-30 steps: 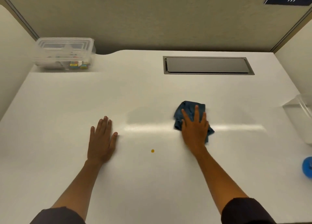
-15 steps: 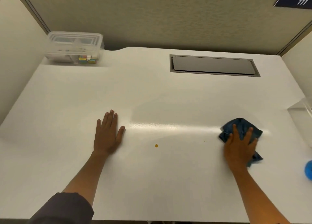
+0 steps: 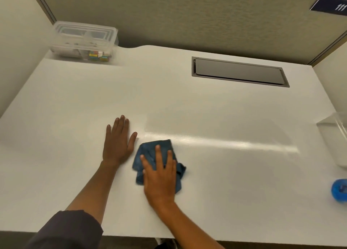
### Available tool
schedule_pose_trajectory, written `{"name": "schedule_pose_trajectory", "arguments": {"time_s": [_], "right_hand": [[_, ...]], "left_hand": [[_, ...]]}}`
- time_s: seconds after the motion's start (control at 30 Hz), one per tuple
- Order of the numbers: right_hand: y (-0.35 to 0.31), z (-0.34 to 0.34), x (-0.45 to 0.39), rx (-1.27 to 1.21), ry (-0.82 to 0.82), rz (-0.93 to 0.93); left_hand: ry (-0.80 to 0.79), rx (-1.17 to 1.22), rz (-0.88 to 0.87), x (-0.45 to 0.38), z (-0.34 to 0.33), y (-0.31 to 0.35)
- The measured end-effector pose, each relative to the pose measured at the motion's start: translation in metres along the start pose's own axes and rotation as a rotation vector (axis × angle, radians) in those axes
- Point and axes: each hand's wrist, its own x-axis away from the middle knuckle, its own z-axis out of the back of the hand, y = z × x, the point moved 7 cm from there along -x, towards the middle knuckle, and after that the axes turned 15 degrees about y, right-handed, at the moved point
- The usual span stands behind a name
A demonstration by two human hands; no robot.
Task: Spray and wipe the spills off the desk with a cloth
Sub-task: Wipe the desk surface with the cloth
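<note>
A crumpled blue cloth (image 3: 150, 154) lies on the white desk (image 3: 234, 183) near the front middle. My right hand (image 3: 159, 179) presses flat on the cloth with fingers spread, covering its lower right part. My left hand (image 3: 118, 143) rests flat on the desk just left of the cloth, palm down, holding nothing. No orange spots show on the desk around the cloth. A blue object (image 3: 340, 191), cut off by the right edge of the view, sits on the desk.
A clear plastic box (image 3: 84, 42) with small coloured items stands at the back left corner. A grey cable hatch (image 3: 238, 72) is set into the desk at the back. A clear container (image 3: 336, 141) stands at the right edge. Partition walls enclose the desk.
My right hand has swept the cloth from the right side leftward to just beside my left hand. The orange spots seen earlier are no longer visible. My left hand stayed put.
</note>
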Motion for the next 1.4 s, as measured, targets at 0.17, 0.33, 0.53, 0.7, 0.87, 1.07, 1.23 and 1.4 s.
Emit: {"name": "schedule_pose_trajectory", "arguments": {"time_s": [0.17, 0.33, 0.53, 0.7, 0.87, 1.07, 1.23, 1.4], "right_hand": [[-0.024, -0.014, 0.023, 0.022, -0.116, 0.121], [-0.011, -0.016, 0.009, 0.03, -0.106, 0.217], [0.02, -0.017, -0.058, 0.01, -0.047, 0.172], [0.104, -0.01, -0.128, 0.117, -0.05, 0.063], [0.231, 0.028, -0.159, 0.187, 0.027, -0.241], [0.393, 0.104, -0.126, 0.288, 0.14, -0.641], [0.46, 0.137, -0.092, 0.318, 0.202, -0.844], [0.456, 0.126, -0.111, 0.284, 0.221, -0.866]], "left_hand": [[0.003, 0.001, -0.005, -0.001, -0.003, -0.001], [0.008, 0.007, 0.004, -0.001, -0.004, -0.005], [0.044, -0.01, 0.055, 0.006, 0.005, -0.009], [0.069, -0.034, 0.092, 0.015, 0.007, -0.017], [0.063, -0.048, 0.096, 0.015, 0.003, -0.02], [0.066, -0.054, 0.096, 0.014, -0.003, -0.027], [0.073, -0.048, 0.101, 0.014, -0.002, -0.024], [0.089, -0.027, 0.107, 0.012, 0.004, -0.018]]}}
